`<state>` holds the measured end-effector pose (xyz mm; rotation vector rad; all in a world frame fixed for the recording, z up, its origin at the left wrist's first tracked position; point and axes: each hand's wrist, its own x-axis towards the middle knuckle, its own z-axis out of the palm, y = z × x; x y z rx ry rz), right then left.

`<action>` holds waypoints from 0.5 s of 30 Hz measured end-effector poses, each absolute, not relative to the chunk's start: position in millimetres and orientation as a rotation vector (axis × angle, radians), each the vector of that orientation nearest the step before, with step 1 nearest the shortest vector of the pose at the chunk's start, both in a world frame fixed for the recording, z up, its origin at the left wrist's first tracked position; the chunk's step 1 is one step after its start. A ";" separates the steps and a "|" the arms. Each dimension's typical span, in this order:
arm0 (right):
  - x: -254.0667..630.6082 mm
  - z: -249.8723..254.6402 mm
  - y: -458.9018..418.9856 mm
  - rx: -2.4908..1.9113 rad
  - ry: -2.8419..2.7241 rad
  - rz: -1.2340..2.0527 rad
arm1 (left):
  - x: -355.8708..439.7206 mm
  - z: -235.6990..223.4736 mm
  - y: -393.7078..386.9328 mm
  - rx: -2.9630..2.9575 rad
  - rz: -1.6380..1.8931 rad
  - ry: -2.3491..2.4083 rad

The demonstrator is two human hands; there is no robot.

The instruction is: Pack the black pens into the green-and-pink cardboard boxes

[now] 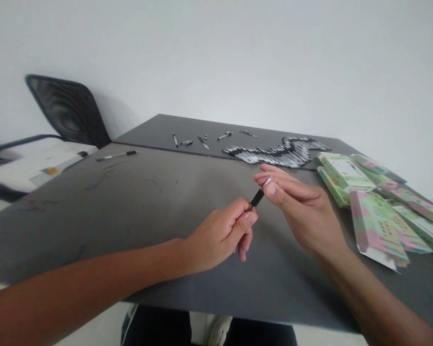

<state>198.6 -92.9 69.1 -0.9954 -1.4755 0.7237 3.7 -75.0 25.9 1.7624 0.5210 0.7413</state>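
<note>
My left hand (pixel 222 233) is closed round the lower end of a black pen (pixel 257 198), held above the grey table (pixel 137 202). My right hand (pixel 296 202) pinches the pen's silver tip between thumb and fingertips, its other fingers stretched forward. Both hands meet at the pen near the table's middle. A long heap of black-and-white pens (pixel 274 153) lies beyond them at the far side.
Green and pink cardboard boxes (pixel 378 211) lie flat at the right. A single pen (pixel 116 154) rests at the far left, and several loose pen parts (pixel 202 139) lie on the back table. A black mesh chair (pixel 67 110) stands at the left.
</note>
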 end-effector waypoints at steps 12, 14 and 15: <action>200.1 59.8 -92.3 -1.086 -1.335 0.838 | 5.5 19.8 -70.8 1.815 0.819 0.569; 202.8 54.6 -91.2 -1.113 -1.285 0.874 | 5.8 19.1 -71.3 1.807 0.822 0.559; 203.7 53.1 -91.0 -1.118 -1.282 0.884 | 6.0 18.8 -71.6 1.801 0.822 0.550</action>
